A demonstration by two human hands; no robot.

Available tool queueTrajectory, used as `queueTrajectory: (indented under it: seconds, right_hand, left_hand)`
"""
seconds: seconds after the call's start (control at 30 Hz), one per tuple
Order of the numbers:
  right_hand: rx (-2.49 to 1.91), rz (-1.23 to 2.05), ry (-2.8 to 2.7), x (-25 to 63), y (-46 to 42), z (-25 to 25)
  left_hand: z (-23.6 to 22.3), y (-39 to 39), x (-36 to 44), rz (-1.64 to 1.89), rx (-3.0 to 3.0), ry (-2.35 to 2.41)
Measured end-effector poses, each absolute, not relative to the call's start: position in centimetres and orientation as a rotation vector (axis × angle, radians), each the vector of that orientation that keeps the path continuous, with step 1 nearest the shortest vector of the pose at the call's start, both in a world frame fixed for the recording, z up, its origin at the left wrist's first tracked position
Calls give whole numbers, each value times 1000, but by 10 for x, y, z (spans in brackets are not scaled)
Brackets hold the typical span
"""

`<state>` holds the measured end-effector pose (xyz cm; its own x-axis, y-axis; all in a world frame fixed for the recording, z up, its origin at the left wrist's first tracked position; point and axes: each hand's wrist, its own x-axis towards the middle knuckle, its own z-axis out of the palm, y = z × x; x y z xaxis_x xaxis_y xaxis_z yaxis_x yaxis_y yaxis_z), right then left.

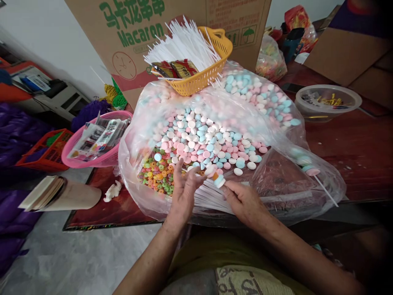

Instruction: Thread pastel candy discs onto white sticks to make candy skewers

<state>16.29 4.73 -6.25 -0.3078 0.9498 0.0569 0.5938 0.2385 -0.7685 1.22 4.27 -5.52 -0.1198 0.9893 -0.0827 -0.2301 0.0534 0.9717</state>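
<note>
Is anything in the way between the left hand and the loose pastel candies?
Nothing visible. The left hand is at their near edge, and the bag's plastic is open over the pastel candies there. The yellow basket sits behind them.

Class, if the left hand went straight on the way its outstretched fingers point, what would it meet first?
Probably the loose pink, white and blue candies just beyond the left hand, though its height above them is hard to judge from this one view.
</note>
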Motion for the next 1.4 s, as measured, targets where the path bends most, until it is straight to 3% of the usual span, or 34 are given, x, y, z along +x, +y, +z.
queueTrajectory:
  seconds: [0.23, 0.43, 0.5, 0.6, 0.7, 0.87, 1.0, 1.4]
  right_hand:
    - [-1261, 1083, -1917, 147, 17, -75]
    - [-1344, 1014, -1868, 174, 29, -78]
    - [-1486, 906, -1917, 196, 36, -76]
    - [-1610, 783, -2101, 222, 36, -75]
    - [-1651, 747, -2172, 226, 29, -76]
    - [-1737, 724, -2223, 210, 29, -71]
    - [-1652, 713, -2307, 199, 32, -66]
    - [-1788, 614, -2393, 191, 29, -58]
  left_hand:
    - [-56, 43, 49, 1403, 490, 1052]
    - [-62, 45, 39, 1280, 1019, 1278]
    - [-60, 60, 27, 1142, 1443, 1529]
    - [-63, 88, 19, 624, 1992, 1816]
    - [-70, 103, 18, 305, 2117, 1875]
    - [-61, 92, 2, 851, 1330, 1475]
    - [-58, 77, -9, 1056, 735, 1150]
    - [-62, 74, 2, 1122, 529, 1036]
